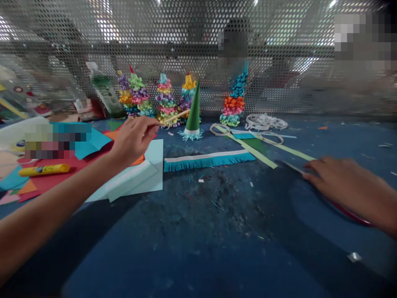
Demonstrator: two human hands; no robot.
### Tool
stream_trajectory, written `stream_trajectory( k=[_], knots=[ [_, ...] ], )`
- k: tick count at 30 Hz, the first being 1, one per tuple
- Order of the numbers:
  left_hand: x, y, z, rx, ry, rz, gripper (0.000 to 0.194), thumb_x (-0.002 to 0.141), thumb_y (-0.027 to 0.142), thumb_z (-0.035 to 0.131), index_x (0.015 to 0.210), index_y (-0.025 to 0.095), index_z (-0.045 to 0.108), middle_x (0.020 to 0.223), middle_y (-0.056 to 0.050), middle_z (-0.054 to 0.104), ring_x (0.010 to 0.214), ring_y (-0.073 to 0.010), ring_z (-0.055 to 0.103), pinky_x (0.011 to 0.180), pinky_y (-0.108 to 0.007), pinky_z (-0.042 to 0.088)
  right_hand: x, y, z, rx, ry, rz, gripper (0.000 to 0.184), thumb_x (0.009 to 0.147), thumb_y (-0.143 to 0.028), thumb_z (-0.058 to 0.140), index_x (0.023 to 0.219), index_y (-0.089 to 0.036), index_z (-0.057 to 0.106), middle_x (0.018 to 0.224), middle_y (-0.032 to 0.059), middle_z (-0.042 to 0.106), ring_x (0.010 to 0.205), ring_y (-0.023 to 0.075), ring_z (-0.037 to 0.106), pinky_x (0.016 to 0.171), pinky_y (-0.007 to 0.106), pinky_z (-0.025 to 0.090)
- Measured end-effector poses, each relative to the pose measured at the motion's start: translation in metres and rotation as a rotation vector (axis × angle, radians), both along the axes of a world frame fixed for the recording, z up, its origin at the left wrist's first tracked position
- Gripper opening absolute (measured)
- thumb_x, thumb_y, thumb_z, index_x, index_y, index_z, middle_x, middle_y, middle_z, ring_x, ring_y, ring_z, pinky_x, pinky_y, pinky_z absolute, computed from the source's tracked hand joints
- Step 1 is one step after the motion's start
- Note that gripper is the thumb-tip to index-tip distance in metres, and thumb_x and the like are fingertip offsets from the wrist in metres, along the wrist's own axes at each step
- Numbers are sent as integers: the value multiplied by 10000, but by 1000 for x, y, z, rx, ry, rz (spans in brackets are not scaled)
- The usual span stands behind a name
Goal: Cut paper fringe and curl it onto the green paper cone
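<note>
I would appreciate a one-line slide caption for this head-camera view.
Left hand holds a thin stick beside a green paper cone.

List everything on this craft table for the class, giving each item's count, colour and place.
paper towers: about five, multicoloured, along the back
paper cone: one, green, back centre
fringed strip: one, teal and white, centre
paper strips: two, pale green, right of centre
glue stick: one, yellow, left
paper sheet: one, pale blue, left of centre
bottle: one, green label, back left
scissors: one, red-handled, right
left hand: one, holding a thin stick
right hand: one, over the scissors
</note>
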State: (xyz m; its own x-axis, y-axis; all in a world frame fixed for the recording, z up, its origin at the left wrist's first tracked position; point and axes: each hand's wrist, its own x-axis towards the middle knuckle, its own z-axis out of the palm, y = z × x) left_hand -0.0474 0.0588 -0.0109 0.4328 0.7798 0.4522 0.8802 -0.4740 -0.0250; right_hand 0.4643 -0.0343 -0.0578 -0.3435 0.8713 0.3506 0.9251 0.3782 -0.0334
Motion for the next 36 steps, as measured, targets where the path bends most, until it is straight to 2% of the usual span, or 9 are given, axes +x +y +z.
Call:
stream_trajectory(
  k=[2,6,8,11,15,22,29,33,36],
  knots=[
    [22,-22,-3,-25,2,-92,355,1088,400,321,1199,209,599,1120,-61,708,1026,-197,641,903,-334,492,-35,1,24,47,-2,-53,315,1001,-504,438,1037,-276,652,999,151,692,889,424,644,750,582,464],
    [63,-44,-14,-129,162,-352,327,1089,336,335,1104,189,627,977,-69,726,893,-213,681,765,-324,488,-153,7,54,76,131,345,203,1036,-306,481,1140,-252,647,1113,98,705,1072,318,634,931,471,478],
    [72,-43,-18,-107,273,-324,287,1081,314,377,1057,175,627,931,-75,725,859,-228,686,732,-336,471,-200,18,47,-7,70,487,176,1018,-226,501,1095,-203,658,1082,104,699,1041,304,624,921,452,471],
    [71,-41,-19,-101,361,-245,198,1057,250,440,1038,171,621,924,-72,726,866,-231,696,718,-331,463,-234,38,23,-75,52,457,223,996,-102,431,1037,-136,648,1056,150,669,959,292,602,852,432,464],
    [54,-52,-17,-174,396,-244,180,1049,215,434,1086,182,607,948,-54,726,840,-209,705,602,-292,435,-237,46,9,-157,75,514,241,990,-83,433,1079,-146,648,1010,105,676,937,240,605,817,354,469],
    [-5,-57,-42,-48,412,-382,369,1087,428,367,1169,166,613,1032,-94,727,882,-232,696,751,-336,503,-181,65,42,-281,86,506,274,990,-178,434,986,-153,707,954,115,745,857,243,675,738,365,491],
    [-18,-72,-43,-115,412,-557,455,1100,339,339,751,228,610,651,2,631,562,-153,549,557,-313,392,-132,100,41,-449,291,226,260,937,-423,526,985,-235,699,903,73,777,812,272,730,679,402,549],
    [-31,-43,-5,-188,202,-208,657,966,729,309,605,247,570,508,-13,528,587,-194,551,584,-341,389,-141,96,33,-372,190,263,239,967,-308,485,987,-235,711,977,81,769,863,264,710,719,405,533],
    [-56,-4,30,32,71,96,591,1036,561,222,769,238,639,543,-29,489,848,-274,618,718,-422,368,-145,90,33,-335,134,294,260,993,-256,456,1018,-207,711,1017,104,752,912,255,686,782,401,506]
  ],
)
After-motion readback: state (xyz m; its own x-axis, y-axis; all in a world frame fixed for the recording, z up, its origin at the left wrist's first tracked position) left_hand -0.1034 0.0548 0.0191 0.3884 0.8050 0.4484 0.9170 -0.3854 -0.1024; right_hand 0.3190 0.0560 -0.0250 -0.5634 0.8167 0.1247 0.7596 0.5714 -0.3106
